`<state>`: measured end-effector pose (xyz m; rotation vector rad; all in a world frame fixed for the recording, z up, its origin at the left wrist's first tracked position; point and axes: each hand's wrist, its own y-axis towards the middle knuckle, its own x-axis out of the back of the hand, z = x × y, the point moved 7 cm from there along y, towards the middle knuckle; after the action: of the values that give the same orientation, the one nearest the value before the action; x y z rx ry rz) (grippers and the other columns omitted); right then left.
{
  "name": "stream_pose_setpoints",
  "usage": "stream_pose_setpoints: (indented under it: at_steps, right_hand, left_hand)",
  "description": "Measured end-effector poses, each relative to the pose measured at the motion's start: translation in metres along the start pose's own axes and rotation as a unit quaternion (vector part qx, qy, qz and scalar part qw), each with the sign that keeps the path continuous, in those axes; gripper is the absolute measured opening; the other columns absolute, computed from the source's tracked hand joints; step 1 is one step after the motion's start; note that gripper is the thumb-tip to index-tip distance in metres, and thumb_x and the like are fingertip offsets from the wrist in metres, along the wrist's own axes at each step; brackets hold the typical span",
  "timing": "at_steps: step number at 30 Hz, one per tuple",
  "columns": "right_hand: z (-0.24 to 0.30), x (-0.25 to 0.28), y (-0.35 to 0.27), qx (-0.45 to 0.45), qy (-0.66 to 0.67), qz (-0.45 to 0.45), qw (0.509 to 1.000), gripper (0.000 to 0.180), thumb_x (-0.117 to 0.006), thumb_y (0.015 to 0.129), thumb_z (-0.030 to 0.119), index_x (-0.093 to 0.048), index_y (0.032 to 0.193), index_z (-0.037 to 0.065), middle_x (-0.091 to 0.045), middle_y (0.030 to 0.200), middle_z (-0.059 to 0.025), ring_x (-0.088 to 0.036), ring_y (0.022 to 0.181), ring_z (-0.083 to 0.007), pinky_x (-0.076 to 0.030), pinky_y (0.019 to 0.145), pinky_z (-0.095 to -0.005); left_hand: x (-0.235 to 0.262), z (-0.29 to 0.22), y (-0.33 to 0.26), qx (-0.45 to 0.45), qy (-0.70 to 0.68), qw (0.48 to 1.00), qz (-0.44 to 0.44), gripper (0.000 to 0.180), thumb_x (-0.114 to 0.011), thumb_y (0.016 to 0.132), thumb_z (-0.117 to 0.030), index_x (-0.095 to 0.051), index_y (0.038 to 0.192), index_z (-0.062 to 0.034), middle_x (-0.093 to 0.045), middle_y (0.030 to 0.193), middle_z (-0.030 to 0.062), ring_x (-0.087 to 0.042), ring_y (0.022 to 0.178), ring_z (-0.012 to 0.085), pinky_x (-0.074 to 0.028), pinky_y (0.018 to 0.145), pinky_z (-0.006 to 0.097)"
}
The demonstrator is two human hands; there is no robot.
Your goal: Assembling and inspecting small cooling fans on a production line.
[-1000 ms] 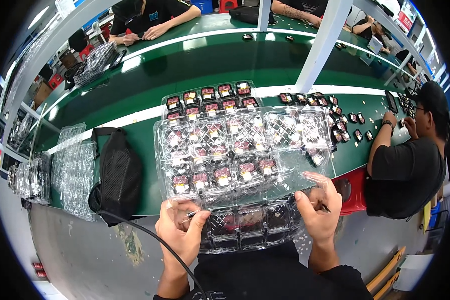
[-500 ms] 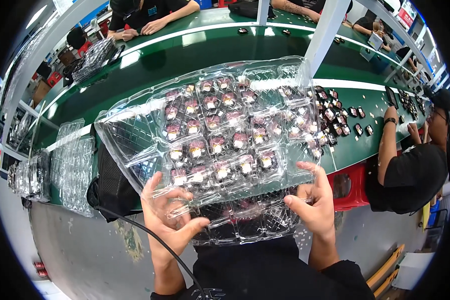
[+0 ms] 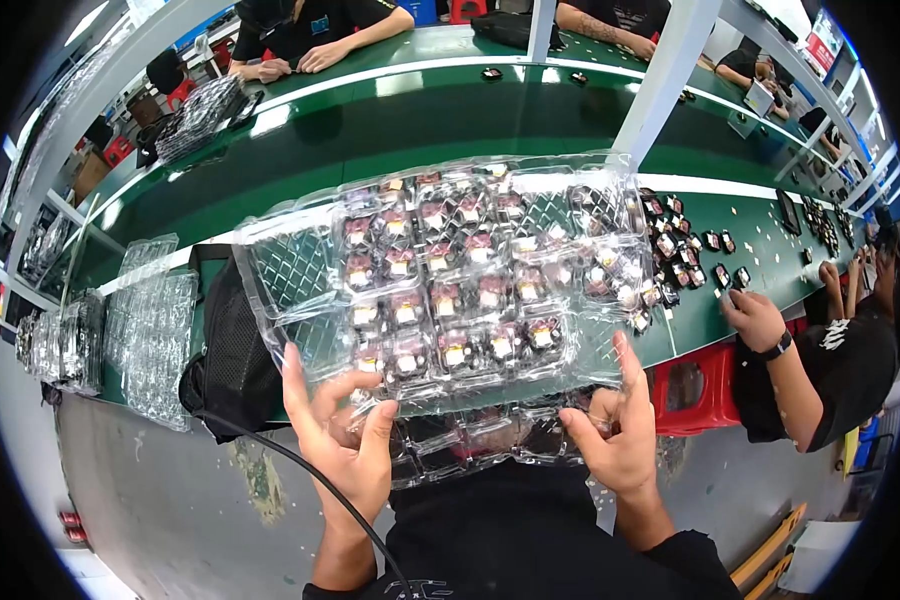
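A wide clear plastic blister tray (image 3: pixel 295 265) lies in front of me, its moulded pockets catching the light. Many small black parts with white and pinkish faces (image 3: pixel 440 300) show in or through its middle pockets; I cannot tell how many layers of plastic there are. At the near left edge, my left hand (image 3: pixel 345 450) grips the plastic between thumb and curled fingers. My right hand (image 3: pixel 615 430) holds the near right edge, thumb inward and index finger raised. Another strip of clear pockets (image 3: pixel 470 440) spans between my hands above my lap.
A green worktable (image 3: pixel 310 140) runs across, with loose black parts (image 3: pixel 685 250) on the right. Stacked clear trays (image 3: pixel 150 340) and a black bag (image 3: pixel 235 345) sit left. A grey post (image 3: pixel 660 90) rises behind the tray. Co-workers sit opposite and at right, near a red stool (image 3: pixel 695 390).
The tray's far edge has come down and the tray looks flatter. Both hands keep their hold on its near edge. A co-worker's arm at right has reached toward the loose parts.
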<state>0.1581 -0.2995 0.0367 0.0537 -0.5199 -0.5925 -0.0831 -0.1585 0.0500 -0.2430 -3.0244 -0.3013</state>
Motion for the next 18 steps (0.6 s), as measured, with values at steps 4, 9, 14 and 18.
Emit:
stream_pose_setpoints:
  at_steps: [4, 9, 14, 18]
  right_hand:
    - [0.006, -0.007, -0.004, 0.060, -0.022, 0.024, 0.998, 0.093, -0.074, 0.085, -0.003, -0.017, 0.158, -0.010, -0.039, 0.054, 0.0022, -0.035, 0.048, -0.0049, -0.028, 0.048, -0.0226]
    - [0.007, -0.018, -0.012, 0.062, -0.086, 0.067, 0.992, 0.092, -0.075, 0.085, -0.001, -0.019, 0.156, -0.013, -0.044, 0.055, -0.0022, -0.039, 0.045, -0.0094, -0.033, 0.048, -0.0251]
    - [0.015, -0.003, -0.004, 0.040, -0.018, 0.050, 0.998, 0.088, -0.070, 0.083, -0.006, -0.024, 0.158, -0.009, -0.040, 0.053, 0.0017, -0.034, 0.047, -0.0065, -0.028, 0.047, -0.0245]
    - [0.004, 0.008, -0.003, 0.045, -0.022, 0.105, 0.993, 0.077, -0.070, 0.085, -0.004, -0.038, 0.155, -0.001, -0.047, 0.053, -0.0029, -0.048, 0.044, -0.0134, -0.040, 0.049, -0.0261]
  left_hand:
    - [-0.007, 0.005, -0.005, -0.006, 0.014, 1.000, 0.007, 0.089, -0.067, 0.095, 0.002, -0.009, 0.163, -0.0049, -0.066, 0.111, 0.0144, -0.060, 0.081, 0.0080, -0.047, 0.067, 0.019]
    - [-0.014, 0.003, 0.000, 0.035, 0.019, 0.999, -0.012, 0.088, -0.063, 0.094, 0.008, -0.009, 0.163, -0.0035, -0.066, 0.112, 0.0134, -0.059, 0.084, 0.0076, -0.046, 0.069, 0.019]
    - [-0.009, 0.000, 0.003, 0.067, -0.038, 0.994, 0.078, 0.064, -0.071, 0.087, 0.006, -0.041, 0.144, 0.0005, -0.066, 0.123, 0.0173, -0.059, 0.088, 0.0097, -0.046, 0.072, 0.020]
    - [0.022, 0.001, 0.011, -0.011, -0.199, 0.977, 0.080, 0.063, -0.074, 0.084, -0.002, -0.045, 0.140, 0.0033, -0.066, 0.123, 0.0232, -0.068, 0.105, 0.0240, -0.056, 0.078, 0.030]
